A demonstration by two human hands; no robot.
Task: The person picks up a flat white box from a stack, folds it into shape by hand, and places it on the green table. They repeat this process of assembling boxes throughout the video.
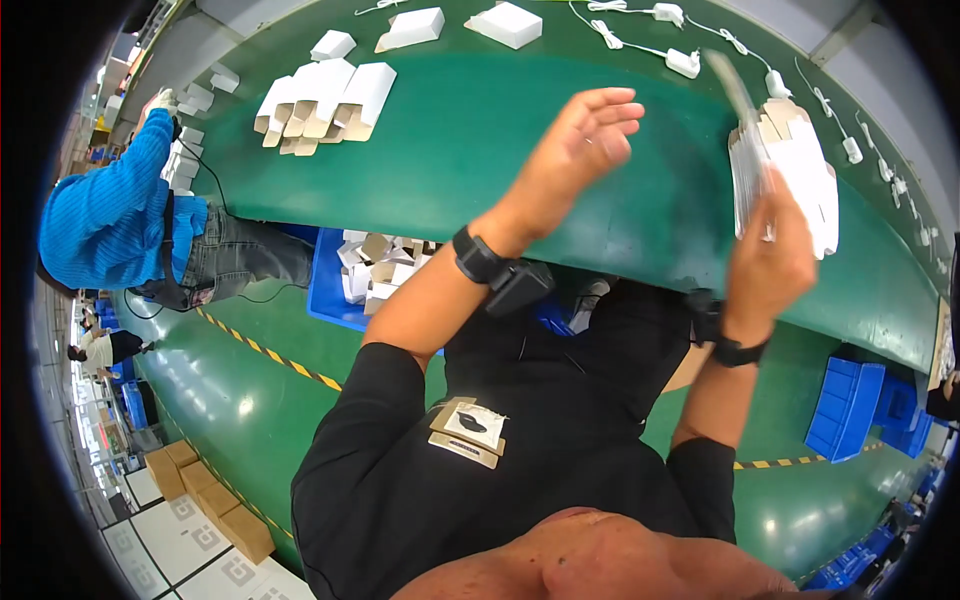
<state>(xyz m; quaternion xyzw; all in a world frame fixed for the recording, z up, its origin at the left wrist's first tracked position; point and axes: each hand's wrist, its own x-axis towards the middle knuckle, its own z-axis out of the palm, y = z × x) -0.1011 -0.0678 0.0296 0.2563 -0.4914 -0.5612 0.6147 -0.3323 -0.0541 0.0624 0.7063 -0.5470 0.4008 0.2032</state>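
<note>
Over the green table, my left hand (583, 140) is raised with its palm partly showing, fingers loosely bent and holding nothing. My right hand (775, 245) grips a flat, unfolded white carton (738, 95), seen nearly edge-on and smeared by motion. Right beside that hand lies a stack of flat white cartons (808, 185) with brown inner flaps. Erected white boxes (322, 95) with open ends are grouped on the table at the far left. Two more white boxes, one of them a carton (510, 25), stand at the back.
White chargers with cables (683, 63) line the table's far and right side. A blue bin (325, 290) of small white boxes sits below the table edge at left. A person in a blue sweater (110, 225) works at left. Blue crates (845, 408) stand at lower right.
</note>
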